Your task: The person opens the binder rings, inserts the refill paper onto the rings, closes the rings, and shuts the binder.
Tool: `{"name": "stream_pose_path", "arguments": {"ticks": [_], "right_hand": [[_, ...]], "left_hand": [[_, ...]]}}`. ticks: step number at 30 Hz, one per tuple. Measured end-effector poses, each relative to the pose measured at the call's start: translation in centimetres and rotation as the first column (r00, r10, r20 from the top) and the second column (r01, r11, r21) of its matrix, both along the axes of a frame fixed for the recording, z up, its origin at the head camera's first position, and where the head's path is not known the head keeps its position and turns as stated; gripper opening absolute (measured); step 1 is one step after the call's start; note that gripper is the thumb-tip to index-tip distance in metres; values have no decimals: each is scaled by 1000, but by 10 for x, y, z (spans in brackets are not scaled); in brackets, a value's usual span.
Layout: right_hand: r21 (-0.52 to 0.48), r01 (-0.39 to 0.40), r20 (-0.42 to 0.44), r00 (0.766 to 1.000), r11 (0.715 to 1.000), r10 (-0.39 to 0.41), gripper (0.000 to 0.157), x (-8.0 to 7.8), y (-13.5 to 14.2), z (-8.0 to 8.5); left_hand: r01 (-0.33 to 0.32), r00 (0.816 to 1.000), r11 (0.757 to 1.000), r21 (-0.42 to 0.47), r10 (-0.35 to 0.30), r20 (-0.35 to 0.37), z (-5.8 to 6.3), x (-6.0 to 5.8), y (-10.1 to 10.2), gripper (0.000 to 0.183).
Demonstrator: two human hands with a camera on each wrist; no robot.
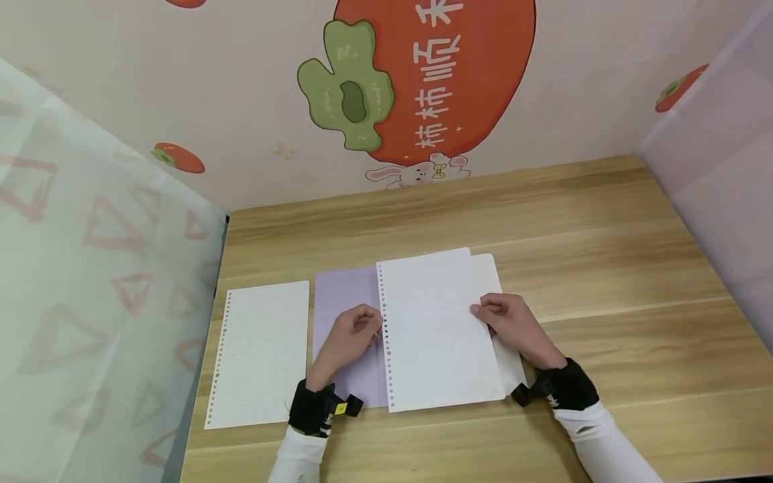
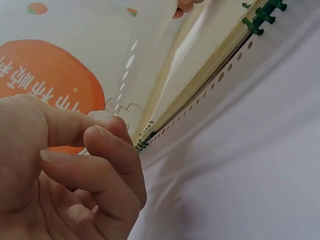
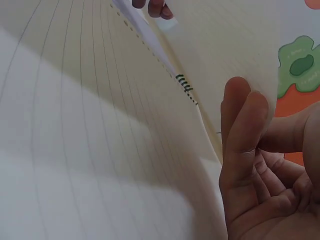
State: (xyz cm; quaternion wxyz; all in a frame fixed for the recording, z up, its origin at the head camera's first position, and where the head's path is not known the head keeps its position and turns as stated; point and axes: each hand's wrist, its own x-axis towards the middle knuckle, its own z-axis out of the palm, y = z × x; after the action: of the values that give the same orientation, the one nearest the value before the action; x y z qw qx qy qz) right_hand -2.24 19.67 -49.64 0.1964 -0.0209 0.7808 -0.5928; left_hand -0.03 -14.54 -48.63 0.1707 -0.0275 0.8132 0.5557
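Observation:
A loose-leaf sheet (image 1: pixel 435 329) with a row of punched holes along its left side is held up over an opened ring binder notebook. My left hand (image 1: pixel 350 339) pinches the holed edge between thumb and fingers. At the opposite edge, my right hand (image 1: pixel 516 325) grips the sheet, thumb on top. The notebook's purple cover (image 1: pixel 344 295) lies open to the left, and its lined pages (image 3: pixel 75 125) show beneath the sheet. Green binder rings (image 2: pixel 257 22) stand along the spine in the left wrist view. From above, the raised sheet hides these rings and most of the pages.
Another punched, lined sheet (image 1: pixel 260 355) lies flat on the wooden table (image 1: pixel 604 268), left of the notebook. Behind the table rises a printed backdrop (image 1: pixel 253 100), with a hanging cloth (image 1: pixel 90 302) on the left and another cloth (image 1: pixel 725 161) on the right.

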Motion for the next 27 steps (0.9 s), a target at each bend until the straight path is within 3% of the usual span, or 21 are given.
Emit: {"name": "stream_pose_path", "arguments": {"ticks": [9,14,18,21,27], "right_hand": [[19,60,28,998,998,-61,40,4,18,-2],[14,78,50,996,997,-79,43,3,24,-2],[13,87,59,994,996,-88,43,3,27,-1],[17,92,69,993,996,-93,43,3,31,-2],[33,79,85,993,996,-82,44,1,37,-3]], "left_hand": [[88,994,996,-18,-89,-63,-4,-5,22,21],[139,978,984,-109,-154,-141,-6,-8,30,20],[124,964,976,-177,-161,-209,-6,-9,33,23],[108,939,963,-248,-181,-294,-5,-10,35,30],[107,852,901,-421,-301,-428,-4,-14,40,43]]}}
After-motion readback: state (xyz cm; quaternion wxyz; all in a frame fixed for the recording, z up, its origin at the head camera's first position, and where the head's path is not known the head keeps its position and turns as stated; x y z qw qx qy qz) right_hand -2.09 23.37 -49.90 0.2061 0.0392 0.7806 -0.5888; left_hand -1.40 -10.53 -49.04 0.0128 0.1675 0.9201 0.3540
